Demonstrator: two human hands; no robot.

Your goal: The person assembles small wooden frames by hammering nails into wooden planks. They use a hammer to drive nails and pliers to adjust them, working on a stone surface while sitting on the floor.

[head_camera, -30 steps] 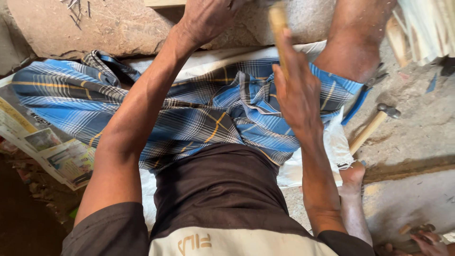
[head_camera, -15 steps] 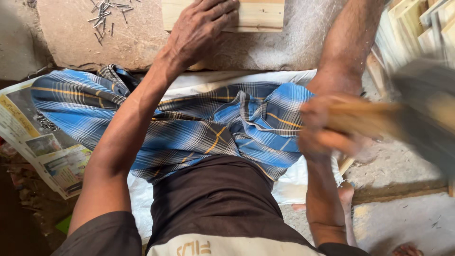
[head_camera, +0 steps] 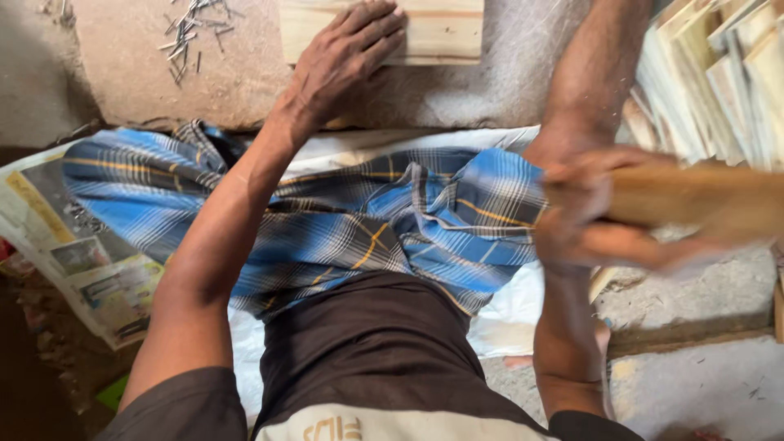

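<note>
My left hand [head_camera: 347, 57] lies flat, fingers spread, on a pale wooden board [head_camera: 433, 28] resting on a stone slab [head_camera: 122, 90] in front of me. My right hand [head_camera: 584, 212] is closed around a wooden handle [head_camera: 694, 200] that points to the right; it is motion-blurred and its far end is out of view. I sit with a blue checked cloth [head_camera: 327, 220] over my lap.
A heap of small nails [head_camera: 192, 37] lies on the slab at upper left. A stack of thin wooden boards [head_camera: 710, 73] stands at the right. Newspaper [head_camera: 82, 261] covers the floor at left. My bare leg [head_camera: 596, 73] reaches toward the slab.
My right hand has swung from up beside the board down and to the right with the wooden handle. My left hand has settled flat on the board. The view has tilted upward a little.
</note>
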